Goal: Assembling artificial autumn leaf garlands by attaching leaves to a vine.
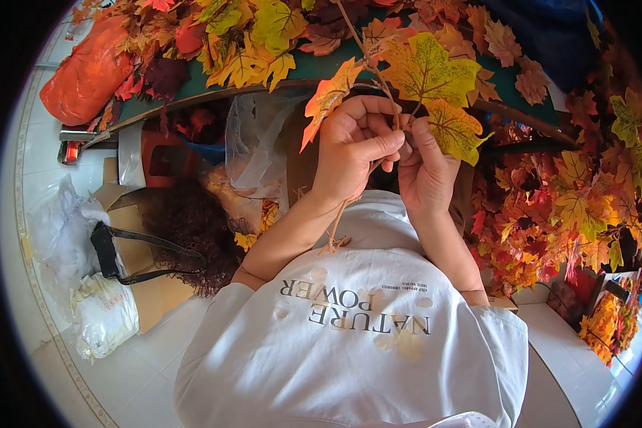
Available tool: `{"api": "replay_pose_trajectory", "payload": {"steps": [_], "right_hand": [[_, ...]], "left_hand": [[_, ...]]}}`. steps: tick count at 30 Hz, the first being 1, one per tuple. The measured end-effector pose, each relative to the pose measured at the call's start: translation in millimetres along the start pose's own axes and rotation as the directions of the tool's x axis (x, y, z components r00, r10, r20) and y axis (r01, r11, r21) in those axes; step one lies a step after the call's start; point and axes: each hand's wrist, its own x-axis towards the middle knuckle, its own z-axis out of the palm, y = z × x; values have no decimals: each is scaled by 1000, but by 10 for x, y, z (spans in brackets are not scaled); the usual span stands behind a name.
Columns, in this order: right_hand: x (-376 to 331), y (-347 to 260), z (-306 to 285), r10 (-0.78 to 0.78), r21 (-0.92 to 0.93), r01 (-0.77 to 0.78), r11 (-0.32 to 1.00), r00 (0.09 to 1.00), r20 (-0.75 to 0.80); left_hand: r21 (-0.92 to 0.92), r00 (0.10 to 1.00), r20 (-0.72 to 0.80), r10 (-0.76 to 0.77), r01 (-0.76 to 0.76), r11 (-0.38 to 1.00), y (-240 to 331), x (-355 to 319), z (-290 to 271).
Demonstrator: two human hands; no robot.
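Observation:
An artificial maple branch (386, 84) with a thin brown stem runs between my hands, its lower end hanging toward my shirt. My left hand (346, 153) is closed around this stem, thumb pressed against the fingers. My right hand (431, 171) pinches beside it, thumb and fingertips together at the base of a leaf stalk. Above the right hand spreads a yellow-green leaf (433, 70), with a yellow-orange leaf (455, 130) just below it. An orange leaf (329, 100) stands out over my left hand. The exact joint between the fingertips is hidden.
A green tabletop (214, 77) holds heaped autumn leaves (274, 32) and an orange bag (89, 75). More leaf bunches (567, 203) crowd the right side. At left are an open cardboard box (139, 260), dark feathery foliage (192, 246) and a white plastic bag (105, 314).

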Motion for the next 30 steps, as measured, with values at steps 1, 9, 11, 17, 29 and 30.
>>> {"api": "replay_pose_trajectory", "payload": {"steps": [1,9,11,17,29,30], "right_hand": [[7,16,4,-55,-48,55,997,998,9],[141,214,60,-239,-188,251,950,967,87],[189,271,42,-265,-264,291,920,955,131],[286,341,49,-192,-493,343,799,924,332],[471,527,179,-74,-635,355,686,902,424],[509,474,256,-23,-678,346,648,899,437]], "left_hand": [[12,1000,6,8,-8,1000,8,10,-7],[170,998,68,13,-24,985,99,105,-244],[214,995,80,59,-75,974,87,118,-368],[183,999,20,44,-47,982,127,50,-638],[117,955,-199,221,-201,973,193,99,-794],[125,964,-237,121,-93,988,221,93,-809]]}}
